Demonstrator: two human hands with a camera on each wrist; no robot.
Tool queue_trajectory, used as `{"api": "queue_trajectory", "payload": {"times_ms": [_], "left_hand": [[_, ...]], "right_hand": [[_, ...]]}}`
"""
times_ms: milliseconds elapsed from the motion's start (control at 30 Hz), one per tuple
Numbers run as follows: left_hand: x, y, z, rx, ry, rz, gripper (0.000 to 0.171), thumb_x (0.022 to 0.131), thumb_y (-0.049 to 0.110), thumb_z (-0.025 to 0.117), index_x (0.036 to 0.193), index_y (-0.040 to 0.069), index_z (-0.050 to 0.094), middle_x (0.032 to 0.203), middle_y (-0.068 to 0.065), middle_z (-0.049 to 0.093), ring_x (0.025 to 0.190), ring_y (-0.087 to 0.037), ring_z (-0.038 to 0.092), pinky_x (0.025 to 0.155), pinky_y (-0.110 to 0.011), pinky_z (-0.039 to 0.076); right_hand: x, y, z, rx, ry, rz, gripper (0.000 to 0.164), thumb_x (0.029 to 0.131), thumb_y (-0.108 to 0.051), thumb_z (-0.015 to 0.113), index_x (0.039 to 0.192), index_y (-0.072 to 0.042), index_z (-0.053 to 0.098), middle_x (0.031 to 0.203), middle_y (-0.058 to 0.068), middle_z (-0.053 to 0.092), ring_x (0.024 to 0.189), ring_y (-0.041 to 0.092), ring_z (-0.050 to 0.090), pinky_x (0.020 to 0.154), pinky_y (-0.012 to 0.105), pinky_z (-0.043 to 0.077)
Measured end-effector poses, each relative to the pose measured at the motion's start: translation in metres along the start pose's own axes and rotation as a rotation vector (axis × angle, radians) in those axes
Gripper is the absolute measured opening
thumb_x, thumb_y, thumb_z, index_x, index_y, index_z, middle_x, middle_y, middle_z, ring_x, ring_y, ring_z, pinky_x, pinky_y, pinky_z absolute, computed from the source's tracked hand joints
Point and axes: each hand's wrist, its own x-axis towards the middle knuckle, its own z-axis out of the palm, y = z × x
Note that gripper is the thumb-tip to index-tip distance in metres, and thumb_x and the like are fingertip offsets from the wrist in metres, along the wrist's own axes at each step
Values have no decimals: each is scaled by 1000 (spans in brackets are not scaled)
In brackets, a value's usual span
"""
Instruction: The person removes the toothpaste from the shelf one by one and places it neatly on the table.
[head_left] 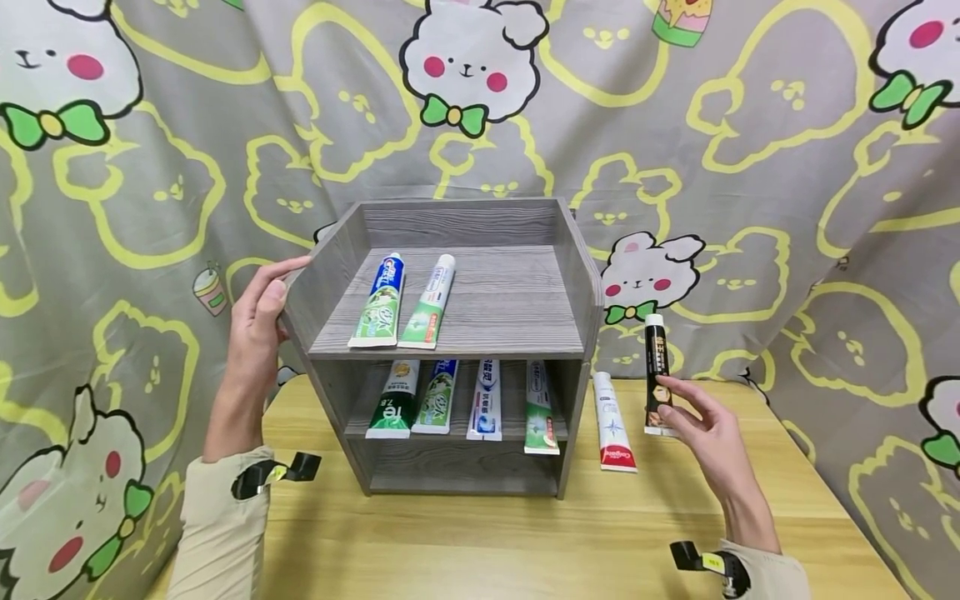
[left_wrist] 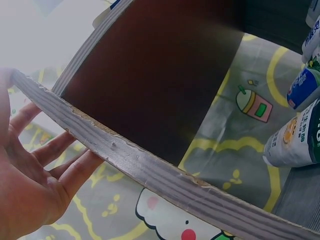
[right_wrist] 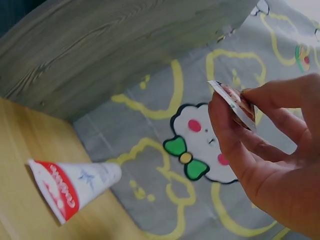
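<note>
Left end of the scene: left hand (head_left: 255, 321), beige sleeve (head_left: 225, 521) at its wrist, at the upper left side panel of a grey wood-grain shelf (head_left: 502, 287); grip clamped on the panel edge, thumb and fingers on opposite faces. Shelf's top level, toward its left: a blue-and-green tube (head_left: 381, 304), then a white-and-green tube (head_left: 430, 304), just beside each other, caps far. Level below, left to right: dark green-and-white tube (head_left: 395, 402), second blue-and-green tube (head_left: 438, 400), white-and-blue tube (head_left: 486, 402), second white-and-green tube (head_left: 540, 408), crimped ends near. Right of the shelf, on the wooden tabletop (head_left: 450, 550): a white-and-red tube (head_left: 616, 425), lying cap far. Farther right, a black tube (head_left: 656, 358), white cap far; right hand (head_left: 708, 437) has its grip together on it, thumb and fingers pinching toward the crimped end. Patterned cloth (head_left: 495, 167) behind.
</note>
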Motion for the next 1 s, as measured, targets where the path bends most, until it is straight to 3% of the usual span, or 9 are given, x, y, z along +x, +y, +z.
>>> {"api": "queue_trajectory", "payload": {"times_ms": [133, 667, 833, 1000], "left_hand": [[0, 0, -1, -3, -3, -1, 42, 106, 22, 45, 141, 4, 60, 115, -13, 57, 84, -19, 62, 59, -24, 55], [1, 1, 0, -12, -5, 4, 42, 106, 21, 46, 141, 4, 60, 111, -14, 59, 81, -18, 63, 58, -24, 55], [1, 1, 1, -8, -5, 7, 42, 106, 21, 46, 140, 3, 60, 112, -13, 59, 83, -18, 62, 58, -24, 55], [0, 1, 0, -2, -1, 9, 42, 106, 21, 46, 140, 3, 60, 112, -13, 59, 83, -18, 62, 58, -24, 55]], "right_hand": [[0, 10, -6, 8, -20, 34, 46, 100, 1, 63, 145, -1, 56, 138, 0, 56, 103, 8, 70, 81, 23, 58], [2, 57, -25, -150, 74, 174, 51, 97, -9, 71, 142, 6, 54, 124, -18, 65, 101, -2, 67, 81, 20, 56], [2, 70, -30, -258, 89, 194, 51, 98, -14, 71, 142, 6, 54, 136, -1, 64, 103, -9, 62, 84, 14, 52], [1, 83, -33, -265, 75, 252, 54, 99, -17, 69, 145, 5, 51, 144, 17, 52, 98, -7, 65, 82, 20, 56]]}}
